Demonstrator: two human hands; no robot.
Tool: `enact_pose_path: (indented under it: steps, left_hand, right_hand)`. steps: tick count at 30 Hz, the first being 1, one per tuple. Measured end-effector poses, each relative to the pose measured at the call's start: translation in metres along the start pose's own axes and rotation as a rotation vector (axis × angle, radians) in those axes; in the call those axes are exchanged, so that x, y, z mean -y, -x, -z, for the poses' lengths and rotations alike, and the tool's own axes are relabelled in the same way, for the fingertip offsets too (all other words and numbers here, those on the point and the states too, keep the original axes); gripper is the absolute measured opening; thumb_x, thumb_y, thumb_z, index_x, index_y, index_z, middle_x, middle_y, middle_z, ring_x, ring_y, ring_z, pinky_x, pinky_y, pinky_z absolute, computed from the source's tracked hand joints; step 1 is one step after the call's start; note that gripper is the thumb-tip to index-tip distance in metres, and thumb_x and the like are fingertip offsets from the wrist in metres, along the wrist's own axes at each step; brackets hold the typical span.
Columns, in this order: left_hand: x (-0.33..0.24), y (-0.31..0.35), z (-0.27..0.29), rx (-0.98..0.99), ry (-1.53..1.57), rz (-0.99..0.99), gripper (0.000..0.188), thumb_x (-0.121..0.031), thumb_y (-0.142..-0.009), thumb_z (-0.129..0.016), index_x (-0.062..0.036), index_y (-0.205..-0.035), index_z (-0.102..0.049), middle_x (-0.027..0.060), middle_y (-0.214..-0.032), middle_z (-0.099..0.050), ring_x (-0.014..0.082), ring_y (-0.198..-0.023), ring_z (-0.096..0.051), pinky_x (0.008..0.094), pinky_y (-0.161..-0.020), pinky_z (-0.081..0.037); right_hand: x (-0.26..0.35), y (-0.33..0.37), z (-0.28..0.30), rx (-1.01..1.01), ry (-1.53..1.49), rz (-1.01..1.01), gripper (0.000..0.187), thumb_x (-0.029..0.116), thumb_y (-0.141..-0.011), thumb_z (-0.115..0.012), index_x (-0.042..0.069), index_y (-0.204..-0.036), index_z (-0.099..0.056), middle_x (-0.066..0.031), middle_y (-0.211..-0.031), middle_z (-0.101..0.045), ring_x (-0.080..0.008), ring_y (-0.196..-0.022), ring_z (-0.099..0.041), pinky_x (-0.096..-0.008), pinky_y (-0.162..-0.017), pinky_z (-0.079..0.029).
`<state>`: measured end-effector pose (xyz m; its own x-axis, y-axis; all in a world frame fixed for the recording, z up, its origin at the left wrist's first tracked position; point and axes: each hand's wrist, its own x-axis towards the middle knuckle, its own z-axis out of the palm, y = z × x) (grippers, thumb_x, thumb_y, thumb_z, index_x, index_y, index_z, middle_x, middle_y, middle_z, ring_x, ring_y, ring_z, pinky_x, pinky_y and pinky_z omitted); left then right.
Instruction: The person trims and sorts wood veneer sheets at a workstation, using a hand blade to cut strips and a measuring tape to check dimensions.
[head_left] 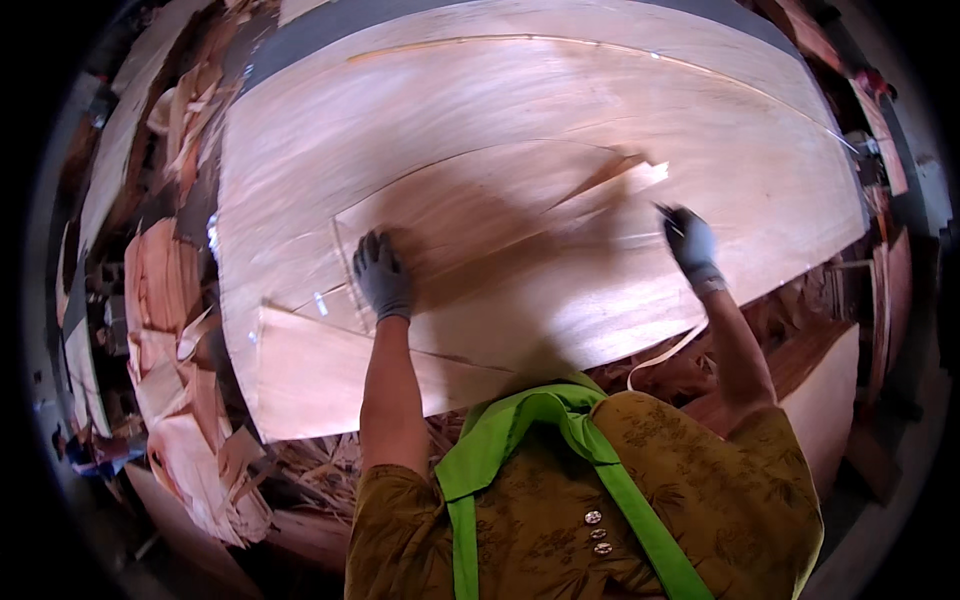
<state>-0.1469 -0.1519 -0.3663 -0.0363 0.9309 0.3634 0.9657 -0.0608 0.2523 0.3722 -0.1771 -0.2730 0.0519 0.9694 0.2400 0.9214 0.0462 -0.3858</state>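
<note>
Veneer piece (460,210) | left hand (382,276), 8 o'clock: spread flat, seemingly steadying it | right hand (690,243), 3 o'clock: cannot tell

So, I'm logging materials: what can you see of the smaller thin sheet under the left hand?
The smaller thin sheet looks like pinkish-brown wood veneer. It lies flat on the larger pale sheet. Its left edge looks straight, its far edge bowed, perhaps by the lens; its right end looks splintered. The gloved left hand rests on its left end. Shadow blurs its near edge.
</note>
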Motion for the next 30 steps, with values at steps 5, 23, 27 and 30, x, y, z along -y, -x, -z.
enact_pose_path:
  steps: [5,23,27,30]
  left_hand:
    - [0.020,0.003,-0.001,-0.010,-0.105,-0.017,0.043,-0.020,-0.085,-0.050,-0.0121,-0.127,-0.049,0.0126,-0.134,-0.046,0.0313,-0.126,-0.038,0.0456,-0.106,-0.028]
    - [0.045,0.067,0.084,0.235,-0.069,-0.152,0.029,-0.017,-0.076,-0.058,-0.0082,-0.104,-0.060,0.0092,-0.117,-0.055,0.0286,-0.114,-0.048,0.0447,-0.098,-0.035]
    - [0.017,0.071,0.097,0.258,-0.199,-0.136,0.042,-0.016,-0.076,-0.058,-0.0085,-0.117,-0.053,0.0126,-0.125,-0.049,0.0291,-0.115,-0.048,0.0429,-0.097,-0.036]
    - [0.028,0.074,0.092,0.389,-0.319,-0.091,0.028,-0.014,-0.081,-0.049,-0.0111,-0.107,-0.058,0.0099,-0.107,-0.057,0.0263,-0.099,-0.054,0.0414,-0.086,-0.041]
  right_hand:
    - [0.201,-0.104,-0.137,0.504,-0.024,0.080,0.024,0.028,-0.076,-0.058,0.009,-0.090,-0.064,-0.0174,-0.091,-0.065,-0.0366,-0.089,-0.061,-0.0454,-0.078,-0.049]
    - [0.203,-0.116,-0.217,0.718,-0.099,-0.032,0.032,0.028,-0.060,-0.080,0.007,-0.076,-0.061,-0.0104,-0.073,-0.064,-0.0232,-0.070,-0.060,-0.0346,-0.067,-0.048]
    - [0.193,-0.119,-0.214,0.737,-0.055,-0.008,0.035,0.029,-0.059,-0.080,0.007,-0.079,-0.062,-0.0107,-0.075,-0.064,-0.0238,-0.071,-0.060,-0.0346,-0.067,-0.048]
    - [0.213,-0.117,-0.212,0.792,-0.065,-0.040,0.035,0.029,-0.059,-0.080,0.006,-0.079,-0.063,-0.0115,-0.076,-0.065,-0.0245,-0.072,-0.061,-0.0350,-0.067,-0.048]
